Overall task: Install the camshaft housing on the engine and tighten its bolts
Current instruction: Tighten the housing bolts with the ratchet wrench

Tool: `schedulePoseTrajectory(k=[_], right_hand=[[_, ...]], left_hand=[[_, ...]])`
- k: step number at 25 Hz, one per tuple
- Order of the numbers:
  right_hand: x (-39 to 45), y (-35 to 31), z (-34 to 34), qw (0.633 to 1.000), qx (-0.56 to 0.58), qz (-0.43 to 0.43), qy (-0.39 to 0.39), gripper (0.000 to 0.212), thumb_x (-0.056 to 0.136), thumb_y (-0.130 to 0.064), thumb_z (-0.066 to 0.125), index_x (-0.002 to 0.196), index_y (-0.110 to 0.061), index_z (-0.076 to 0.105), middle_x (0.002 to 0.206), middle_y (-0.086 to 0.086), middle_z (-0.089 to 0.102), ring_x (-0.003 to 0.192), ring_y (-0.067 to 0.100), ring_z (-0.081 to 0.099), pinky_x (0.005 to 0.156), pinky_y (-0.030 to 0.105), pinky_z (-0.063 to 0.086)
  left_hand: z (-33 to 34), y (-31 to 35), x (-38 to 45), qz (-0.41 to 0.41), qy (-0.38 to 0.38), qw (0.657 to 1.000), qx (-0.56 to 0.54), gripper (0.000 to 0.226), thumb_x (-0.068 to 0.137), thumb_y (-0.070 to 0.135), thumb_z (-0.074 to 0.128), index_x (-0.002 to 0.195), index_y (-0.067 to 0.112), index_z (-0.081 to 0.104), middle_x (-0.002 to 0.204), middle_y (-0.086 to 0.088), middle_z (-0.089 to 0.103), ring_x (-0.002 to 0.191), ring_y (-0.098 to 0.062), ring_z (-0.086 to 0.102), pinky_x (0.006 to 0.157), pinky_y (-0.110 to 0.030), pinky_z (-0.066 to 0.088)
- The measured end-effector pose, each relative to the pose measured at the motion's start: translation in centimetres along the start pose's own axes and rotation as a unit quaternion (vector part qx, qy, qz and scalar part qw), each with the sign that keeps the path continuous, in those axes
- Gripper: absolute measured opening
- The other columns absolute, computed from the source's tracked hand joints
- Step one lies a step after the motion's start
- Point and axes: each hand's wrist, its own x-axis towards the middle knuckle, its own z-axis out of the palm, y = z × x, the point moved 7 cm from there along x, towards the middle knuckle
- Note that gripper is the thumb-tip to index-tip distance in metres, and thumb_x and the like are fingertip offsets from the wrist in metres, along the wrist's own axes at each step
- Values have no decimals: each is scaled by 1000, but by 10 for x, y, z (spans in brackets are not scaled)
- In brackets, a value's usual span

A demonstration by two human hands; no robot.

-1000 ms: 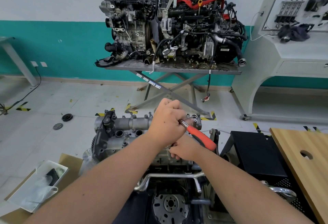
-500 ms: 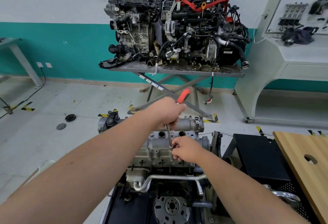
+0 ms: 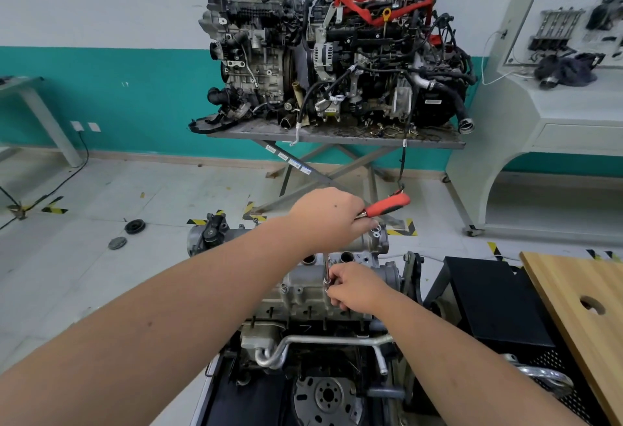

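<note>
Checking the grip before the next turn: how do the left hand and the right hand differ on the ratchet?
The left hand sits high, gripping the ratchet near its orange handle; the right hand sits low, pinching the steel extension near the camshaft housing. The left hand is farther from the camera. Both hold the same tool.

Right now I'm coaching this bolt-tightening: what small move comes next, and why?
Probably swing the ratchet handle through another stroke. The left hand grips it, while the right hand steadies the extension bar standing upright on the camshaft housing, apparently on a bolt.
</note>
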Motion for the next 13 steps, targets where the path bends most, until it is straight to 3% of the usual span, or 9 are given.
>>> schedulePoseTrajectory(k=[2,4,5,7,8,10,11,13], right_hand=[[0,0,0,1000,-2,-1,1,19,84,-11,54,81,-28,61,68,-4,72,59,11,67,75,37,61],[1,1,0,1000,-3,-3,2,18,83,-11,54,80,-28,61,67,-5,72,58,10,66,74,36,61],[1,1,0,1000,-1,-3,2,18,83,-11,54,81,-27,62,68,-4,73,58,9,66,72,35,60],[1,2,0,1000,-1,-2,0,18,84,-12,54,82,-28,62,68,-6,73,58,8,67,67,30,59],[1,2,0,1000,-2,0,0,18,84,-13,54,82,-29,62,68,-7,73,58,7,67,65,28,59],[1,3,0,1000,-3,1,1,19,84,-13,54,82,-29,62,68,-8,73,58,7,67,63,26,57],[2,3,1,1000,-3,1,1,19,84,-13,54,82,-29,62,68,-8,73,57,7,67,63,26,58],[2,3,1,1000,-2,0,3,18,83,-13,53,82,-29,61,68,-8,73,58,10,68,66,30,59]], left_hand=[[7,-8,-6,-45,-27,978,-202,35,102,43,50,75,21,53,58,3,61,48,-9,56,47,-23,44],[16,-20,-9,-134,-7,895,-426,29,101,34,54,83,13,61,58,5,62,46,-8,58,48,-19,44],[23,-30,-9,-197,25,829,-523,25,101,30,55,87,11,63,60,5,61,45,-9,57,48,-19,44],[40,-46,-14,-310,90,653,-685,16,100,21,56,91,9,62,64,3,57,44,-9,53,43,-19,42],[46,-50,-15,-330,107,569,-746,13,99,17,54,90,9,60,64,2,57,46,-10,54,44,-20,43],[53,-51,-18,-302,109,458,-829,15,97,14,46,88,9,57,68,2,60,54,-12,59,54,-23,43],[55,-50,-20,-273,105,427,-856,16,93,12,43,88,8,57,72,0,61,59,-13,61,59,-24,42],[57,-49,-27,-217,103,401,-884,20,80,8,43,91,5,60,81,-5,64,68,-14,64,65,-25,41]])
